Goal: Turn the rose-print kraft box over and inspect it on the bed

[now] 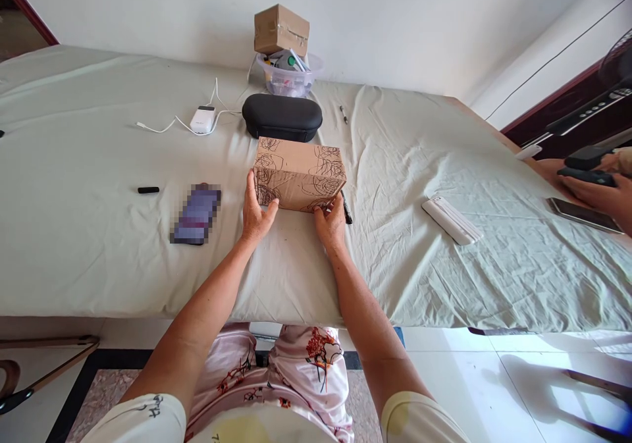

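Observation:
Between my two hands is a brown cardboard box (299, 173) with black scribbled flower-like drawings on its top and front. My left hand (257, 214) grips its left front corner, thumb on the front face. My right hand (332, 222) holds the lower right front corner, its fingers partly hidden by the box. A black marker (347, 209) lies on the cloth beside my right hand. Just behind the box sits a black zip case (282, 117).
On the cloth-covered table (385, 265) lie a phone (197, 214), a black cap (148, 190), a white charger (202, 120), a pen (343, 114) and a white power bank (451, 220). A plastic basin (291, 82) carries another carton (281, 29). Another person's hands (600, 183) are at right.

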Tool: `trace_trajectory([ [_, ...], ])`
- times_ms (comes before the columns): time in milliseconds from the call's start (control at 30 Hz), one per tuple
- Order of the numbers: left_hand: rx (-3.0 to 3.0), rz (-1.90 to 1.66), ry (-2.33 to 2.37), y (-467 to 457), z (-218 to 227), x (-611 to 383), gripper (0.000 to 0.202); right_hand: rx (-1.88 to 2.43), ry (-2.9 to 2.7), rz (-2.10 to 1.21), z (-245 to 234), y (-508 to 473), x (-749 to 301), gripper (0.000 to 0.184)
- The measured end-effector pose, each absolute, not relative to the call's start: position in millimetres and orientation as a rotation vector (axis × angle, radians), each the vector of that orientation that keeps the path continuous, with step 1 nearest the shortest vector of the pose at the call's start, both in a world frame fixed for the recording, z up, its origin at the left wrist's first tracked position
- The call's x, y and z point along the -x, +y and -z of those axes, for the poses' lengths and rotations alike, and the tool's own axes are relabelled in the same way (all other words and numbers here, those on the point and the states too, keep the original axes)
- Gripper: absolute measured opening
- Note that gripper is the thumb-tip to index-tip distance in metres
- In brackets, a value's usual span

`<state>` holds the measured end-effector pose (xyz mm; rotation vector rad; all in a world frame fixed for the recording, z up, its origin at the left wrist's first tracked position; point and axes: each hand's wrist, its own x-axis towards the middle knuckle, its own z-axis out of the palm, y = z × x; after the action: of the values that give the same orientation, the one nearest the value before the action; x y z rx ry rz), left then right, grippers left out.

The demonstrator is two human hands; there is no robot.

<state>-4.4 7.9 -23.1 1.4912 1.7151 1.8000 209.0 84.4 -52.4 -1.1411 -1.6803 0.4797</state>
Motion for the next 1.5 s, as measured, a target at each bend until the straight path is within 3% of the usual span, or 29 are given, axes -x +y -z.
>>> trace_trajectory([
  [333, -1.549, -1.978, 1.885, -3, 6, 0, 0.079, 1.101, -1.452, -0.497, 12, 67, -205, 0.071],
  [633, -1.705, -2.149, 1.868, -9, -8, 0, 0.061, 0.901, -1.437, -0.362, -4, 55, -211, 0.043],
  [800, -1.74, -1.958, 1.941, -6, -3, 1, 0.054, 0.93, -1.528, -0.097, -5, 59, -213, 0.025],
  [1000, -1.889, -1.721, 2.13, -8, 0, -14, 0.038, 1.051, -1.777, 0.23, -3, 45, -197, 0.038],
  [1200, -2.243, -1.623, 2.177, -12, 1, -33, 0.043, 1.036, -2.078, 0.365, -3, 22, -173, 0.05],
  [1500, -2.215, -1.52, 2.081, -13, -2, -23, 0.049, 1.01, -1.875, 0.366, -4, 35, -186, 0.042],
])
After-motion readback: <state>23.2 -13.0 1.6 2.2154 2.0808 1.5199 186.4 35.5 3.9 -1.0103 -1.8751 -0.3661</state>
